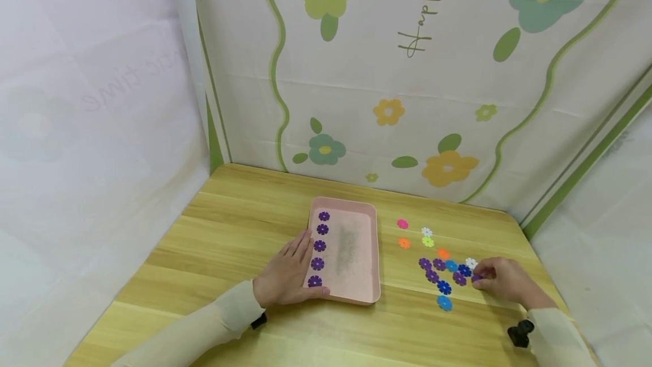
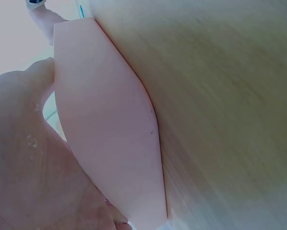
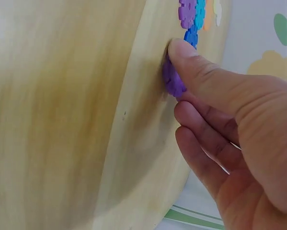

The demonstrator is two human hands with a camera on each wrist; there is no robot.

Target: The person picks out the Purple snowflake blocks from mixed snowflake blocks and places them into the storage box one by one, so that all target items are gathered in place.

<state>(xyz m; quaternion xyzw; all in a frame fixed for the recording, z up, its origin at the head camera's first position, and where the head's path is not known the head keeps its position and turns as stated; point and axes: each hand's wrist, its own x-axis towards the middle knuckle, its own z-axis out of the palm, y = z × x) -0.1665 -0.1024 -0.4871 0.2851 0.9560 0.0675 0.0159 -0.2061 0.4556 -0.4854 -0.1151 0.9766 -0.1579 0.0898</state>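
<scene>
My left hand [image 1: 287,276] lies with straight fingers along the left rim of a pink tray [image 1: 377,254], its thumb over the near left corner. In the left wrist view, the tray's outer wall [image 2: 109,115] stands beside the palm. Inside the tray, purple flower-shaped plastic discs [image 1: 319,246] form a column along the left side. My right hand [image 1: 501,281] pinches a purple flower-shaped disc [image 3: 173,79] between thumb and forefinger at the right end of a loose group. Dark blue [image 1: 464,270] and white [image 1: 471,263] discs lie close to its fingertips.
Right of the tray, several more discs lie on the wooden table [image 1: 229,231]: pink [image 1: 402,223], orange [image 1: 404,243], yellow [image 1: 427,241], light blue [image 1: 445,303] and purple [image 1: 432,276]. A flower-printed cloth [image 1: 346,72] hangs behind the table, with white cloth at both sides.
</scene>
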